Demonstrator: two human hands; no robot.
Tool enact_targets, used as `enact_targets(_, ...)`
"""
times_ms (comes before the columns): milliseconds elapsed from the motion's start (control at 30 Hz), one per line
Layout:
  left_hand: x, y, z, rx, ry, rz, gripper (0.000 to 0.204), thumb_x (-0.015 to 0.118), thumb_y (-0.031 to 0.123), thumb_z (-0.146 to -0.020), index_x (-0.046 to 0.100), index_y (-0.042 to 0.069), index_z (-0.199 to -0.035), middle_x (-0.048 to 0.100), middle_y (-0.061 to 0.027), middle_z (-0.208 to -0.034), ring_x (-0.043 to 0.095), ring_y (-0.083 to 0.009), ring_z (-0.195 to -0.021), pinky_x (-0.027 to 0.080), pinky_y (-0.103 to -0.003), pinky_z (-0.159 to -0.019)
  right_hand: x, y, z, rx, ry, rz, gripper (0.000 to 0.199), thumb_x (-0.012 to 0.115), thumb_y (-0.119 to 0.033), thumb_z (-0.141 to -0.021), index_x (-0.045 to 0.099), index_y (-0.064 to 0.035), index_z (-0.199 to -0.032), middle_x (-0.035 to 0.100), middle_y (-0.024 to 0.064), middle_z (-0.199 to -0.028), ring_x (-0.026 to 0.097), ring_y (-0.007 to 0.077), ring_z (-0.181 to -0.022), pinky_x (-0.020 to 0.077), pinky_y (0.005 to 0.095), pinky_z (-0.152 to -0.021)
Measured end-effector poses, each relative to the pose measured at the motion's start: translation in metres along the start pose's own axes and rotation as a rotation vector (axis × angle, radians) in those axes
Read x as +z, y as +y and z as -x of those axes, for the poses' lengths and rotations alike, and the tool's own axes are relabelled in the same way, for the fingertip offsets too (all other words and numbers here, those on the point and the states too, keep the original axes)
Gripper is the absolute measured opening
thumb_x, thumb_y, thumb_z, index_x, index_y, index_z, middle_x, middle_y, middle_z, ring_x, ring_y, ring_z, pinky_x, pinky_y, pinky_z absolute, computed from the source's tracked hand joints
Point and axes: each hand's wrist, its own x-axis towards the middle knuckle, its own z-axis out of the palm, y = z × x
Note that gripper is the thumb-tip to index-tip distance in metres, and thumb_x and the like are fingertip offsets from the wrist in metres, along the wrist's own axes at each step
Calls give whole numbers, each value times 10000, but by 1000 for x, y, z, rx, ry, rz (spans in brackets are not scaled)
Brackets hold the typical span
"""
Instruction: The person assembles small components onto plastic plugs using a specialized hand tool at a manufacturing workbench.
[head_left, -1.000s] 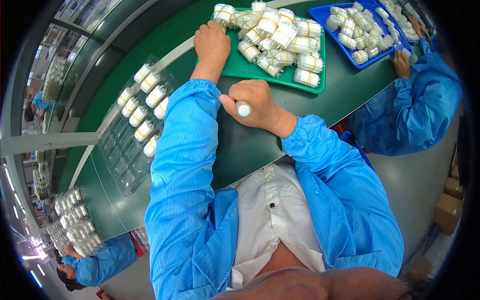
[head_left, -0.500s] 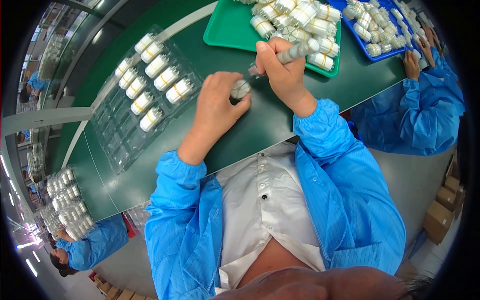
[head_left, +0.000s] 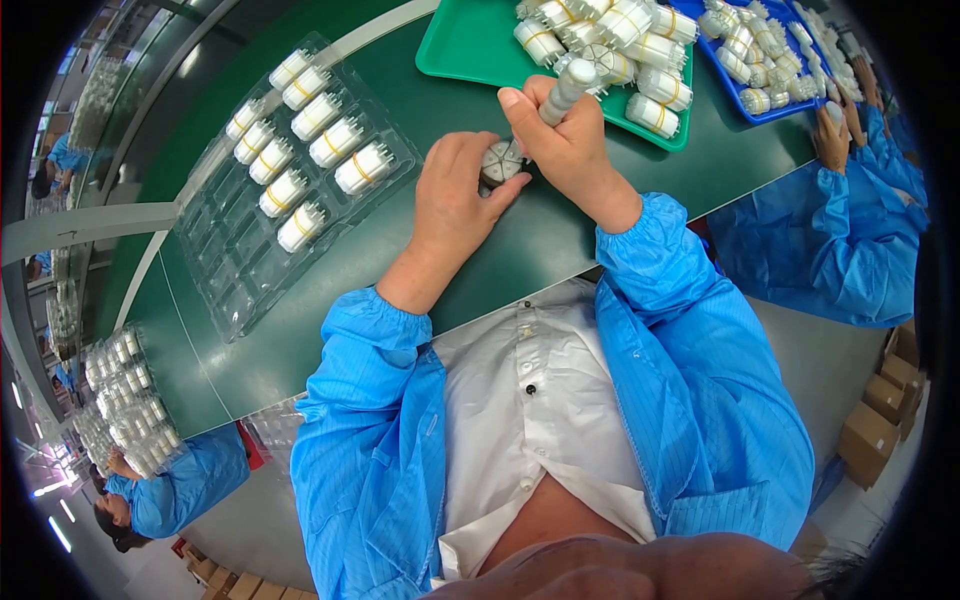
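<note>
My left hand (head_left: pixel 455 190) is closed around a short cylindrical part (head_left: pixel 501 163), whose round, segmented end faces up. Its fingers lie on the far side and the thumb on the near side. In my right hand (head_left: pixel 572 145) is a thick pen-shaped tool (head_left: pixel 568 92) with a pale grey handle, tilted. Its lower end reaches down to the edge of the cylindrical part; the fingers partly hide the tip. To the left lies a clear plastic blister tray (head_left: pixel 232 305), with white cylinders (head_left: pixel 338 142) banded in yellow in some of its pockets.
A green tray (head_left: pixel 455 62) heaped with banded white cylinders (head_left: pixel 648 52) stands at the far side. Right of it is a blue tray (head_left: pixel 748 112) of similar parts. Co-workers in blue sit at right (head_left: pixel 810 235) and lower left (head_left: pixel 195 480). Cardboard boxes (head_left: pixel 868 440) stand on the floor.
My right hand has brought the tool down to the part and tilted it more upright. My left hand has shifted slightly right, and the part's segmented end now shows more fully.
</note>
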Motion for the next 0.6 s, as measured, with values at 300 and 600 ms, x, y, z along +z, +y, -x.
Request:
enact_targets(300, 0, 7, 2, -80, 43, 47, 522, 827, 85, -714, 588, 29, -1175, 647, -136, -1077, 636, -305, -971, 526, -385, -825, -9, -4, -2, 113, 31, -210, 376, 620, -161, -985, 473, -79, -649, 506, -19, -582, 428, 44, -544, 332, 244, -486)
enact_targets(600, -2, 9, -1, -66, 1, 11, 557, 804, 87, -722, 562, 36, -1221, 645, -135, -1090, 613, -328, -990, 513, -418, -869, -1, 1, -1, -66, -12, 74, 365, 622, -146, -980, 471, -75, -656, 476, -30, -585, 420, 50, -547, 331, 249, -489)
